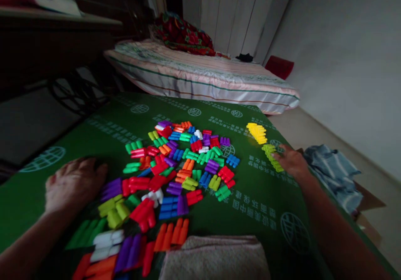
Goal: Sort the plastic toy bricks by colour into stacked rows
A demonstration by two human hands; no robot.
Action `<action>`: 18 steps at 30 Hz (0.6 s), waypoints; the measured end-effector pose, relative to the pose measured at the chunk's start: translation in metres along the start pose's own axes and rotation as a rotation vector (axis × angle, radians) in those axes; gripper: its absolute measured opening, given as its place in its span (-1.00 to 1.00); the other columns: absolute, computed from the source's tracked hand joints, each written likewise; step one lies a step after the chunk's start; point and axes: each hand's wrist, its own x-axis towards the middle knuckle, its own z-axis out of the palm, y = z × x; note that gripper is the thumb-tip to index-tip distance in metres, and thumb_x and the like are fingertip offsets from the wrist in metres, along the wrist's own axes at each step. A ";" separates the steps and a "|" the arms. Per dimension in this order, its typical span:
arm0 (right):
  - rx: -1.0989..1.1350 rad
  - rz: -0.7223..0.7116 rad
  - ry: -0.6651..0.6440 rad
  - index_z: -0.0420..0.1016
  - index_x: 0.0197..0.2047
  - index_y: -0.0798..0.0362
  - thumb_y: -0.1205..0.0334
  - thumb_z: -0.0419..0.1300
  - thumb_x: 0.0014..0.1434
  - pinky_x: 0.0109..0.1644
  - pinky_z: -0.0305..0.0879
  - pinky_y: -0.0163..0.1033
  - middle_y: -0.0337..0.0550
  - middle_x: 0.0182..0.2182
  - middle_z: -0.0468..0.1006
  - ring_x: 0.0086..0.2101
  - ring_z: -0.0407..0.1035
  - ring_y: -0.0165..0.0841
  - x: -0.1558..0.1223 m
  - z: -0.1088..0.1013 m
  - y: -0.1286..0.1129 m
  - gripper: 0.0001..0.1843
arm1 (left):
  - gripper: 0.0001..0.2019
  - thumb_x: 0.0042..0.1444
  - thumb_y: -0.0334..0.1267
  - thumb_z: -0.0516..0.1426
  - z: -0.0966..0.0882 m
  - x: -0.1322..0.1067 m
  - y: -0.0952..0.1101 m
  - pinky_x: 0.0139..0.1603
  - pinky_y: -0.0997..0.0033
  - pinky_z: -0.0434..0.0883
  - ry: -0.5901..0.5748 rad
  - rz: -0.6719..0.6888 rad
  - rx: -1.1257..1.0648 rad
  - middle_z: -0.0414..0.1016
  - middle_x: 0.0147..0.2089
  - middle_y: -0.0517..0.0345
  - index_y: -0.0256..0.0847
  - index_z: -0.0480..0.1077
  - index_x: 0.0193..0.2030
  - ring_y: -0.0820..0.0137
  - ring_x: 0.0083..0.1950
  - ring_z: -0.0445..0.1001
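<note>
A heap of small plastic building pieces (175, 167) in many colours lies spread over a green cloth-covered table (250, 205). My left hand (73, 184) rests knuckles-up on the cloth at the heap's left edge, fingers curled, beside a purple piece (111, 188). My right hand (290, 161) reaches to the right side and touches a row of lime-green pieces (272, 155). Just beyond it sits a separate stack of yellow pieces (257, 132). What the right fingertips hold is hidden.
A folded grey towel (216, 257) lies at the table's near edge. Behind the table stands a bed with a striped cover (203, 77) and a red patterned bundle (181, 34). A blue striped cloth (335, 173) lies on the floor at right.
</note>
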 end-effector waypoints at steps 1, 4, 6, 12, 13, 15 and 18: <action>-0.021 -0.005 0.009 0.24 0.26 0.13 -0.07 0.02 0.24 -0.11 0.34 -0.13 0.06 -0.17 0.60 -0.11 0.48 -0.11 -0.003 -0.002 0.000 -0.37 | -0.33 0.13 0.06 -0.32 -0.003 -0.003 0.003 0.23 -0.11 0.23 -0.011 0.003 -0.002 0.25 0.26 -0.23 -0.32 0.27 0.15 -0.04 0.28 0.19; -0.057 -0.061 0.040 0.29 0.23 0.10 -0.07 0.00 0.24 -0.15 0.35 -0.09 0.10 -0.12 0.59 -0.14 0.49 -0.07 -0.016 -0.005 -0.008 -0.40 | -0.38 0.17 0.04 -0.28 -0.005 -0.010 0.006 0.26 -0.08 0.19 -0.020 0.018 0.009 0.23 0.27 -0.23 -0.33 0.25 0.15 -0.03 0.30 0.16; -0.031 -0.119 0.075 0.36 0.18 0.08 -0.05 0.02 0.23 -0.14 0.36 -0.08 0.10 -0.07 0.57 -0.15 0.49 -0.06 -0.029 -0.005 -0.021 -0.44 | -0.43 0.20 -0.01 -0.24 -0.004 -0.013 0.005 0.26 -0.05 0.20 -0.016 0.021 0.014 0.24 0.27 -0.22 -0.34 0.25 0.14 0.01 0.31 0.16; 0.269 -0.524 -0.001 0.50 0.04 -0.03 0.09 0.15 0.16 -0.11 0.38 -0.17 -0.09 -0.09 0.59 -0.19 0.50 -0.22 -0.087 0.001 -0.096 -0.61 | -0.54 0.22 -0.07 -0.15 -0.004 -0.020 0.009 0.24 -0.02 0.22 0.010 0.009 0.014 0.28 0.23 -0.20 -0.32 0.30 0.09 0.06 0.28 0.21; 0.313 -0.623 -0.041 0.51 0.02 -0.05 0.12 0.14 0.17 -0.08 0.38 -0.20 -0.13 -0.08 0.59 -0.17 0.49 -0.25 -0.098 0.001 -0.111 -0.65 | -0.54 0.21 -0.08 -0.15 -0.005 -0.020 0.010 0.23 -0.02 0.23 0.014 0.003 0.011 0.29 0.22 -0.23 -0.32 0.31 0.07 0.04 0.27 0.21; 0.350 -0.785 -0.113 0.51 0.01 -0.08 0.19 0.14 0.18 0.00 0.34 -0.22 -0.17 -0.06 0.58 -0.11 0.46 -0.28 -0.117 -0.003 -0.141 -0.67 | -0.54 0.21 -0.08 -0.14 -0.004 -0.021 0.011 0.23 -0.01 0.22 0.022 0.002 0.003 0.28 0.23 -0.25 -0.33 0.31 0.08 0.02 0.28 0.20; 0.306 -0.915 -0.170 0.49 0.03 -0.03 0.27 0.14 0.19 0.03 0.31 -0.22 -0.14 -0.05 0.57 -0.06 0.43 -0.28 -0.139 -0.010 -0.180 -0.66 | -0.56 0.22 -0.09 -0.09 -0.004 -0.021 0.011 0.24 -0.01 0.21 0.032 0.003 -0.006 0.28 0.23 -0.21 -0.32 0.29 0.10 0.07 0.29 0.19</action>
